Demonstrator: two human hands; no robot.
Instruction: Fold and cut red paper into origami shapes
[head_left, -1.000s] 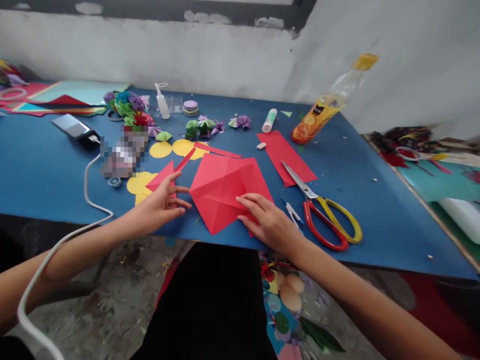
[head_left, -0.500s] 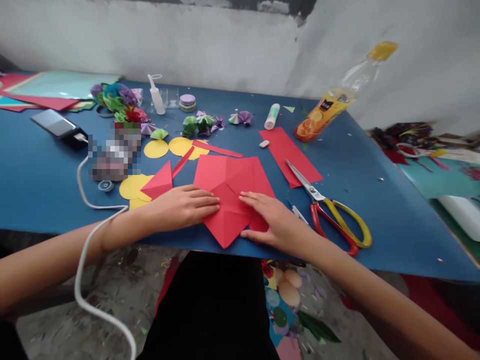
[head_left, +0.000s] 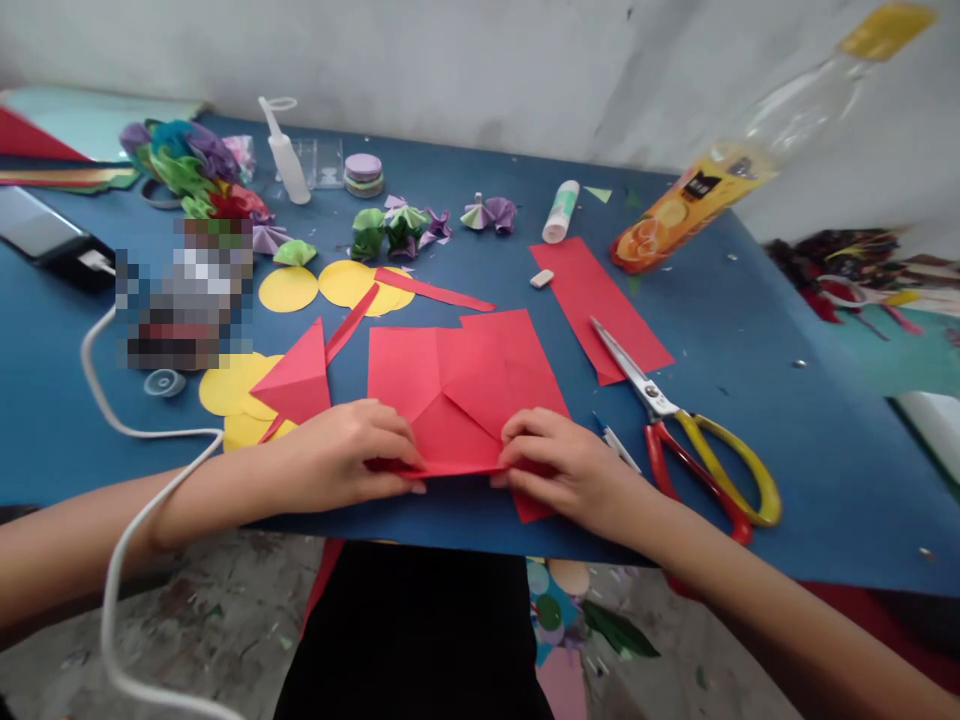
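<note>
A creased red paper sheet (head_left: 465, 385) lies on the blue table (head_left: 750, 440) right in front of me. My left hand (head_left: 341, 465) and my right hand (head_left: 559, 465) both pinch its near edge, where a flap is folded up toward the middle. Fingers of each hand are curled and pressed onto the fold. A small red folded triangle (head_left: 296, 378) rests just left of my left hand, on yellow paper circles (head_left: 232, 385).
Red-and-yellow scissors (head_left: 690, 440) lie right of my right hand, beside a red paper strip (head_left: 600, 300). Behind are a glue stick (head_left: 561, 211), an orange drink bottle (head_left: 720, 185), folded paper flowers (head_left: 397, 230), a phone (head_left: 45, 235) and a white cable (head_left: 127, 440).
Both hands went from lying flat on the sheet to pinching its near corner, which is now folded up. The camera has moved closer and tilted down.
</note>
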